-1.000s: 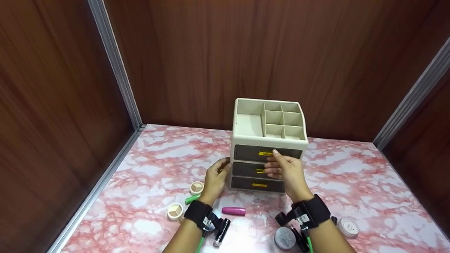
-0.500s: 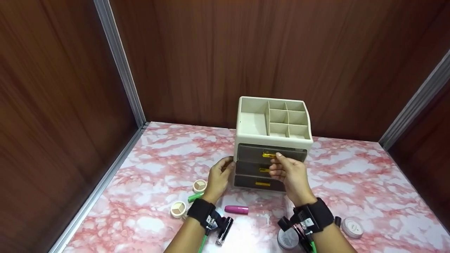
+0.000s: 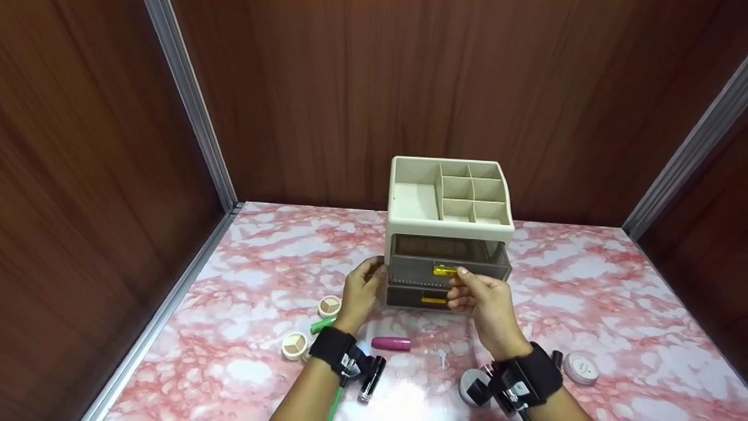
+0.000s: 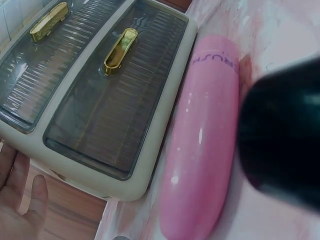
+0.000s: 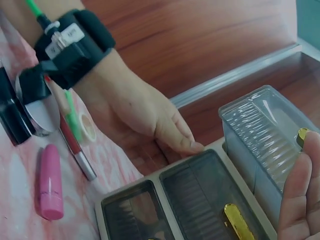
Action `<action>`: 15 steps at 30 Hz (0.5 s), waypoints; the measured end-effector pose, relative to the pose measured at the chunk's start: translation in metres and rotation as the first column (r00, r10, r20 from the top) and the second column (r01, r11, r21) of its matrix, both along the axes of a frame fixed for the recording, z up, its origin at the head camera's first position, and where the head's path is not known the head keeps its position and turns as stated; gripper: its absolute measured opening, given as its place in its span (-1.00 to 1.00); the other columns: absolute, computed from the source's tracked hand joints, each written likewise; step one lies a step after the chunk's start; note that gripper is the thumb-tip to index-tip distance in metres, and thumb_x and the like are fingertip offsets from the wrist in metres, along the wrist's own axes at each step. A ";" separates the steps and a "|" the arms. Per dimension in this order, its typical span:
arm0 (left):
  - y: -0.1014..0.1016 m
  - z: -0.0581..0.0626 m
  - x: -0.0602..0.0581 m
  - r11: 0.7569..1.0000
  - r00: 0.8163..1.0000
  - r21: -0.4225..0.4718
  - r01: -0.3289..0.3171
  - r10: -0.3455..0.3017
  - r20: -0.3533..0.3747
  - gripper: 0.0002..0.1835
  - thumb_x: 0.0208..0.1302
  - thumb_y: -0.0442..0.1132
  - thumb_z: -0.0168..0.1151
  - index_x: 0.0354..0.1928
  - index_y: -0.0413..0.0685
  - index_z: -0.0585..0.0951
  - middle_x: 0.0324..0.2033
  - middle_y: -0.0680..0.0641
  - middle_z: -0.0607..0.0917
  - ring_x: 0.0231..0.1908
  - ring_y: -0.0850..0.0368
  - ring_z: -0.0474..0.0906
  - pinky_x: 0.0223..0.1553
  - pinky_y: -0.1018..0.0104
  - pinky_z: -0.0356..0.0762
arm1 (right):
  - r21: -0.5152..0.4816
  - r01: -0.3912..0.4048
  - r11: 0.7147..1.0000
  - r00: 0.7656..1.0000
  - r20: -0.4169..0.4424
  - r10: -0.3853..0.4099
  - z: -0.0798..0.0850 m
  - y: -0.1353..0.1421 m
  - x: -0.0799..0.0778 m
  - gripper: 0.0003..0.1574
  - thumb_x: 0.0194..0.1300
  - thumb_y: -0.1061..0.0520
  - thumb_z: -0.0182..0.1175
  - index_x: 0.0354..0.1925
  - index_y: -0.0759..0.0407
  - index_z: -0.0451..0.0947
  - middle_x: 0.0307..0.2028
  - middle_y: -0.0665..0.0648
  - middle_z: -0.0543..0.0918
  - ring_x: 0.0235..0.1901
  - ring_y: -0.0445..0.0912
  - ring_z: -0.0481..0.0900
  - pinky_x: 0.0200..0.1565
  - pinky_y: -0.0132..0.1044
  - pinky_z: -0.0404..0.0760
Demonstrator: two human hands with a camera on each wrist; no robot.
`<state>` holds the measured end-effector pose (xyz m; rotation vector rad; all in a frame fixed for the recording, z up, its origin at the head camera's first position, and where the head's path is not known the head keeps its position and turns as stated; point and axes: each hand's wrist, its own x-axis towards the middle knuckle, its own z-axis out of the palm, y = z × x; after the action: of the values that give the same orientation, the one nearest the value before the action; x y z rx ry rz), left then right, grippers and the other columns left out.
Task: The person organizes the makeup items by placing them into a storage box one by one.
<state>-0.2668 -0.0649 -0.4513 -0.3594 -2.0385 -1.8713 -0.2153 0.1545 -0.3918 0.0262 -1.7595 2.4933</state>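
A cream cosmetics organizer [image 3: 449, 225] with smoky see-through drawers stands on the table. Its top drawer [image 5: 265, 130] is pulled partly out. My right hand [image 3: 488, 307] pinches the drawer's gold handle [image 3: 445, 271] between thumb and fingers. Against the organizer's left side rests my left hand [image 3: 359, 292], its thumb near the front edge and fingers along the side wall, as the right wrist view also shows. The lower drawers are closed, one with a gold handle [image 4: 120, 50] in the left wrist view. The top drawer hides the middle one in the head view.
A pink tube [image 3: 391, 344] lies before the organizer. Left of it are two round three-colour palettes [image 3: 294, 345] and a green tube [image 3: 322, 325]. A black tube [image 3: 371, 379] lies near the left wrist; round containers [image 3: 581, 368] sit near the right. Wooden panels surround the table.
The top drawer has slid out toward me, with my right hand drawing its handle forward and slightly down. My left hand has stayed at the organizer's side.
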 end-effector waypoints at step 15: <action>0.001 0.001 0.000 0.999 0.999 0.027 0.021 -0.021 0.024 -0.76 0.39 -0.33 0.16 0.01 -0.31 0.61 -0.11 -0.16 0.69 -0.16 0.00 0.61 -0.08 0.22 0.57 | 0.047 0.001 0.999 0.999 -0.043 0.001 0.000 0.001 0.039 -0.65 0.38 0.19 0.18 -0.43 0.49 0.61 -0.62 0.20 0.61 -0.67 -0.08 0.56 -0.53 -0.26 0.62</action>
<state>-0.2669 -0.0637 -0.4502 -0.3543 -2.0305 -1.9224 -0.1766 0.1551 -0.3922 0.0822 -1.8006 2.4319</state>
